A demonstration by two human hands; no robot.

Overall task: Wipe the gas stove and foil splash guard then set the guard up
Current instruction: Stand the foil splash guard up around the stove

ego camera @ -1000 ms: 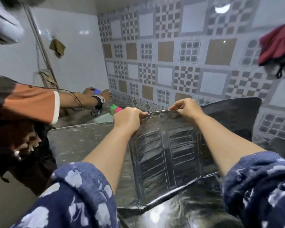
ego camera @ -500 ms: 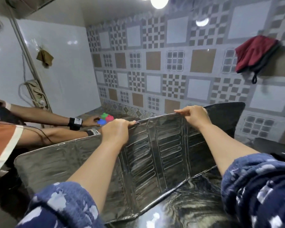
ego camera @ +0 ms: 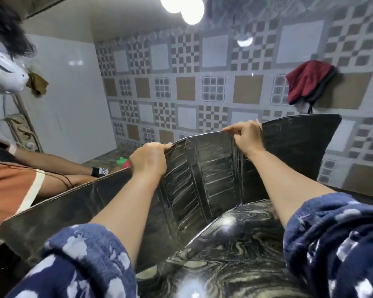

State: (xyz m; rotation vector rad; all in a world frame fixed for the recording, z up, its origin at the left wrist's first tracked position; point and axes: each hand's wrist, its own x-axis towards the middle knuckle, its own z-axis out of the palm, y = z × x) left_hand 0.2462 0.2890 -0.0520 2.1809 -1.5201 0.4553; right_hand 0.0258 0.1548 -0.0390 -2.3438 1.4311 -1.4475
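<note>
The foil splash guard point(ego camera: 205, 179) is a dark, ribbed, folding metal sheet standing nearly upright on the marbled black countertop point(ego camera: 235, 250). Its left wing stretches toward the lower left and its right wing rises at the back right. My left hand point(ego camera: 149, 160) grips the top edge near the left fold. My right hand point(ego camera: 246, 134) pinches the top edge near the right fold. The gas stove is not visible in this view.
Another person stands at the left, with forearms point(ego camera: 58, 164) reaching across the counter behind the guard toward a green and pink object point(ego camera: 123, 162). A red cloth point(ego camera: 306, 80) hangs on the patterned tiled wall. A power strip point(ego camera: 19, 130) hangs on the white left wall.
The guard has been raised from leaning back to nearly upright, and both my hands rose with its top edge. The other person's arms drew lower behind the left wing.
</note>
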